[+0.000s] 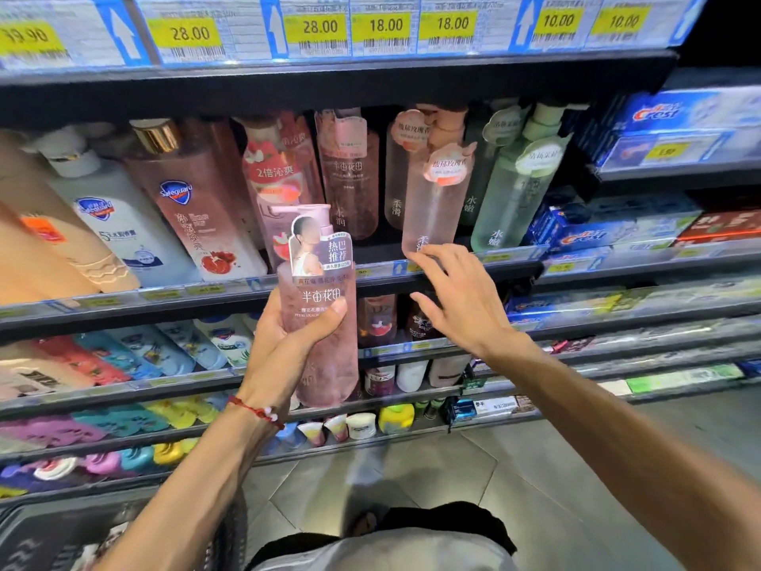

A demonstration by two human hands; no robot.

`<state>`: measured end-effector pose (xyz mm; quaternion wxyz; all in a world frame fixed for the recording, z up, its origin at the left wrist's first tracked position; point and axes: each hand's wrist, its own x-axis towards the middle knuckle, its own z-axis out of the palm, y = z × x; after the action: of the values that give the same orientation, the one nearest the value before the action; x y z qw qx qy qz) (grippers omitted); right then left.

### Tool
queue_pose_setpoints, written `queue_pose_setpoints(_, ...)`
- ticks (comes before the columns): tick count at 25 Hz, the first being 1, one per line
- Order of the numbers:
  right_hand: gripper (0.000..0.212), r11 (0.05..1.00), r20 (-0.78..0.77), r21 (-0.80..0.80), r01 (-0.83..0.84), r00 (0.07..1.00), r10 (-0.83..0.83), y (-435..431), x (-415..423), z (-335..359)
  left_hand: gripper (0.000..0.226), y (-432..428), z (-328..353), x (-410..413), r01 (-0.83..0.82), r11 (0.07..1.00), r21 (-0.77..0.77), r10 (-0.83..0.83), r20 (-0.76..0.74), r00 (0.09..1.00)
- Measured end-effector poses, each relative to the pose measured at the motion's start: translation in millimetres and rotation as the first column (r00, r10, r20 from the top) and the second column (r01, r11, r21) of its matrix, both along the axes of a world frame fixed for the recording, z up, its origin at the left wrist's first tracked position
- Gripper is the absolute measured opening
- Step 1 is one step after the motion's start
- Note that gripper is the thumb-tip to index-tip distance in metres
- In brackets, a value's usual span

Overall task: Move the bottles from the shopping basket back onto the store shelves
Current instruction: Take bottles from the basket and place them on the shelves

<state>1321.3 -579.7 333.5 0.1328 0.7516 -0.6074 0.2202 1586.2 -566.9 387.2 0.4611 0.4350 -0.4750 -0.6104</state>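
One pink pump bottle, upright at centre frame, left hand wrapped round its middle. Right hand spread, empty, nearer the shelf above-right.

I'm looking into a shop aisle: tiered shelves of toiletry bottles, yellow price tags, toothpaste boxes far right.

L hand curled; R hand flat, fingers apart

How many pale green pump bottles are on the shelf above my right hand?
2: front green bottle at the row's right end; second green bottle behind it, to its left. More may be hidden.
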Motion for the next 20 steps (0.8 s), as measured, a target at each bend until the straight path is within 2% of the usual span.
queue_pose_setpoints(3,0.060,0.999,-0.031,-0.037,-0.001,1.000,0.000,-0.6,-4.9,-5.4,0.059,-5.9,9.2,-10.4,0.025,0.994,-0.105,-0.023,0.017,1.000)
queue_pose_setpoints(9,0.058,0.996,0.024,-0.090,0.016,1.000,-0.014,-5.7,-8.9,-16.7,0.059,-33.1,28.5,-21.3,0.055,0.947,-0.317,-0.031,0.082,0.996)
queue_pose_setpoints(14,0.055,0.992,0.041,-0.122,0.021,0.999,-0.016,-8.2,-10.1,-21.2,0.058,-50.2,49.4,-28.8,0.041,0.877,-0.479,0.034,0.148,0.988)
queue_pose_setpoints(17,0.054,0.988,0.064,-0.148,0.034,0.998,-0.025,-8.1,-8.1,-24.1,0.063,-55.0,47.7,-36.6,0.012,0.830,-0.558,0.132,0.218,0.967)
queue_pose_setpoints(20,0.054,0.982,0.092,-0.181,0.048,0.995,-0.032,-6.6,-3.9,-26.6,0.068,-63.3,33.9,-42.3,-0.035,0.822,-0.569,0.211,0.247,0.946)
